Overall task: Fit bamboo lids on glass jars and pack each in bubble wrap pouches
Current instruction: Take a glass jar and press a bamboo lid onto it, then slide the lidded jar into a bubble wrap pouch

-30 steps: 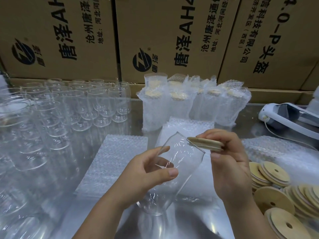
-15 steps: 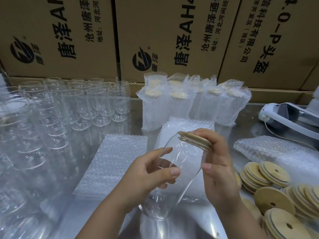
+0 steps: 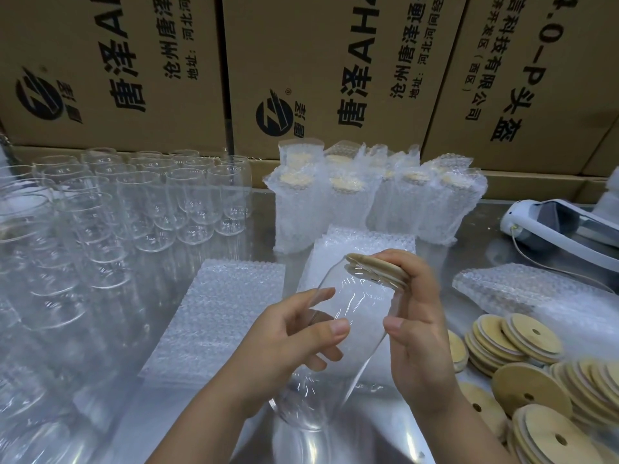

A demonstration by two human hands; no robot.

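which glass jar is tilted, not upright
The jar gripped by the left hand, leaning while the right hand holds a lid at its mouth; the other jars stand upright.

Shiny steel bench (image 3: 482, 242), rows of empty glass jars (image 3: 160, 202) standing at left, flat stacks of bubble wrap pouches (image 3: 221, 309) in the middle, wrapped jars (image 3: 368, 202) upright at the back, bamboo lids (image 3: 516, 343) piled at right, white device (image 3: 562, 219) with cable far right

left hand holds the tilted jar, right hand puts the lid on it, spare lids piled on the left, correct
No: the head view shows the spare lids piled to the right. The left hand holds the tilted jar, the right hand puts the lid on it.
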